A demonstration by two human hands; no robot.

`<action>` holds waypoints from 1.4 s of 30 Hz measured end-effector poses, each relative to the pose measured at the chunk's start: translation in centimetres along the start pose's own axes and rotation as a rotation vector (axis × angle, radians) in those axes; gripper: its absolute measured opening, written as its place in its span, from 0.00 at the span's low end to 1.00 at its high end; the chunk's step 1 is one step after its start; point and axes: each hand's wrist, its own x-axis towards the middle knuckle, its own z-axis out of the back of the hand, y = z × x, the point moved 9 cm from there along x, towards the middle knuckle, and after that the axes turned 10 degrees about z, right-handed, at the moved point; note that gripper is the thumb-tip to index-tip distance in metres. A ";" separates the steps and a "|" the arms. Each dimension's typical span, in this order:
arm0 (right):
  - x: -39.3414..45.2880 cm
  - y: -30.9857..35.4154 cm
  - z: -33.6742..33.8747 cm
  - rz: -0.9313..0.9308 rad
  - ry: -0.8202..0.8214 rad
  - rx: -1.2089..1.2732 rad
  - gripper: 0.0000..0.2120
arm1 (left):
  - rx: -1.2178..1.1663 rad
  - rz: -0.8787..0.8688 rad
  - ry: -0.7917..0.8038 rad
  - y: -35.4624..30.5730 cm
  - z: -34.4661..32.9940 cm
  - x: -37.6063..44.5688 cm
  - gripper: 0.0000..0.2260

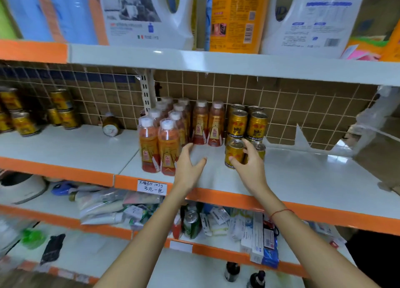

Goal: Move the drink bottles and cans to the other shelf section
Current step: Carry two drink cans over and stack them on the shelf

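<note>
Reaching hands: right hand [249, 160] at gold can [233, 153]; left hand [190, 164] open by bottles [160, 144].

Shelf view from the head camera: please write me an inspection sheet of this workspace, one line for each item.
Surface: white middle shelf with orange front edge, in two sections split by an upright.
Job's things: orange drink bottles and gold cans crowd the right section; more gold cans stand in the left section, one can lies on its side there.
Clutter: handwritten price tag on the shelf edge.
Hands: left hand open, beside the front bottles; right hand open at a front can, not closed on it.
Cables: nothing seen.
Surroundings: detergent jugs above; packets and boxes below.
</note>
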 end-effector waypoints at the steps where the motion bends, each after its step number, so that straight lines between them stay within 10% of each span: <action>1: -0.2 1.0 -0.8 0.018 0.026 0.008 0.31 | -0.001 0.010 -0.035 0.3 1.4 -0.5 0.26; 18: -6.0 17.9 -21.9 0.289 0.518 0.113 0.33 | 0.121 0.188 -0.401 9.5 27.6 -8.1 0.28; 42: -6.9 34.0 -54.1 0.319 0.659 0.140 0.32 | 0.236 0.232 -0.477 23.3 55.5 -0.1 0.23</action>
